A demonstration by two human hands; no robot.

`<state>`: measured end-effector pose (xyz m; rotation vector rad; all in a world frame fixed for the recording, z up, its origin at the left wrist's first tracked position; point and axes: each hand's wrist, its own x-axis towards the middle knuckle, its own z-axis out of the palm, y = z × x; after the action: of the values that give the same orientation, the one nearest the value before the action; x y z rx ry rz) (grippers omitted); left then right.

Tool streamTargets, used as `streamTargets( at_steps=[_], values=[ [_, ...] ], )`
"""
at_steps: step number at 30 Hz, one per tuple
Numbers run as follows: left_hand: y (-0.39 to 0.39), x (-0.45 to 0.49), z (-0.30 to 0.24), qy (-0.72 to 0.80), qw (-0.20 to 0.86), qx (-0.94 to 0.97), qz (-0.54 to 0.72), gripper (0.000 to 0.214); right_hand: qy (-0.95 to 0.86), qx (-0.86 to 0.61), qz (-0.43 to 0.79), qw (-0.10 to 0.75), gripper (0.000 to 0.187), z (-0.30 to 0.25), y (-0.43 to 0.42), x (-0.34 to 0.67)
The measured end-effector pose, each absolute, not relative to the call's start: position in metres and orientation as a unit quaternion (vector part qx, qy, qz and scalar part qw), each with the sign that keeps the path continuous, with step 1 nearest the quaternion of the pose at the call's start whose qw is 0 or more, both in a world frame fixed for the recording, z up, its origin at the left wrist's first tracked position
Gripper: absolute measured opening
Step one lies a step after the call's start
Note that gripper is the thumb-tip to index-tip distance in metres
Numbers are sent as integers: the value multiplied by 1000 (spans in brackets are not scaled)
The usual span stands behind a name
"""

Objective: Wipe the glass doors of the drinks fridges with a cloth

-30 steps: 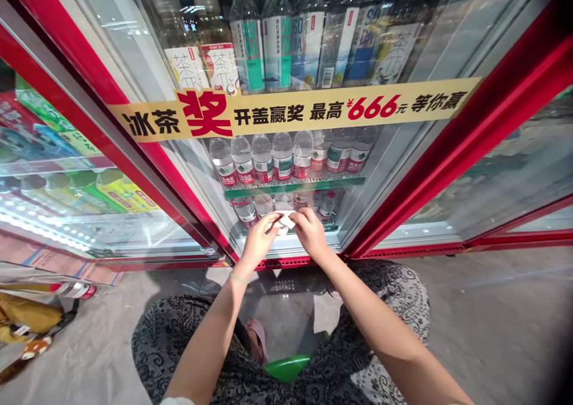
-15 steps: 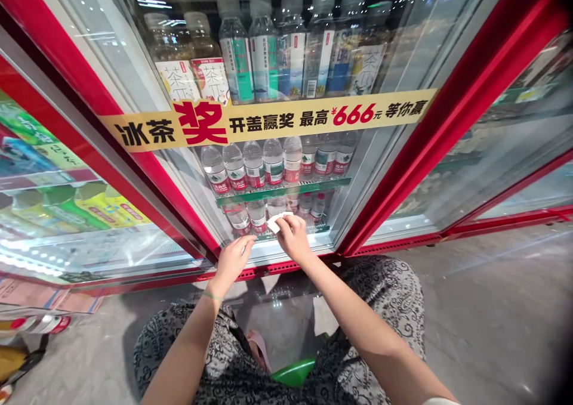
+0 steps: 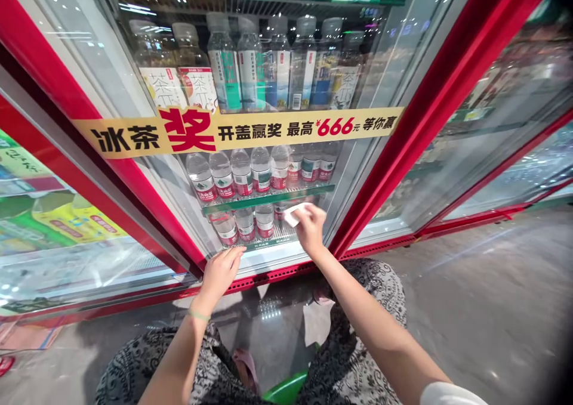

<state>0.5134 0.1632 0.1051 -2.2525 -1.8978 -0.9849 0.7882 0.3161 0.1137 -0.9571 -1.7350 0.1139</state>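
Observation:
My right hand (image 3: 310,227) is closed on a folded white tissue (image 3: 296,213), holding it at the glass door (image 3: 268,251) of a drinks fridge. Hand and tissue are slightly blurred, and whether the tissue touches the glass I cannot tell. Lower and to the left, my left hand (image 3: 222,269) has its fingers stretched out near the bottom of the door, with nothing in it. Behind the glass, water bottles (image 3: 261,172) with red and white labels stand on two lower shelves. A yellow banner (image 3: 250,132) with Chinese lettering crosses the door above my hands.
Taller bottles (image 3: 277,65) stand on the shelf above the banner. Red frames (image 3: 403,136) border the door, with more fridges on both sides. Below me are a sheet of white paper (image 3: 317,321) on the grey floor, a green object (image 3: 289,388) and my patterned trousers (image 3: 371,297).
My right hand has moved right and slightly up with the tissue. My left hand appears a little lower and further left, as the whole view has shifted too.

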Motion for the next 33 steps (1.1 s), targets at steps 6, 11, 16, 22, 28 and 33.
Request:
streamTargets(
  at_steps=[6, 11, 16, 22, 28, 33],
  values=[
    [162, 518, 101, -581, 23, -760, -290, 30, -482, -520, -34, 704, 38, 120, 344, 842],
    [165, 521, 94, -559, 18, -781, -279, 31, -656, -498, -33, 566, 35, 74, 318, 847],
    [165, 518, 83, -564, 25, -779, -273, 32, -638, -491, -54, 591, 28, 113, 342, 875],
    [164, 519, 84, -569, 12, -774, -276, 33, -613, -545, -5, 572, 26, 74, 345, 883],
    [163, 514, 82, -596, 8, -755, -272, 31, -547, -612, 35, 570, 17, -16, 309, 867],
    [164, 517, 79, -595, -6, -764, -251, 32, -516, -625, 46, 584, 25, -5, 313, 836]
  ],
)
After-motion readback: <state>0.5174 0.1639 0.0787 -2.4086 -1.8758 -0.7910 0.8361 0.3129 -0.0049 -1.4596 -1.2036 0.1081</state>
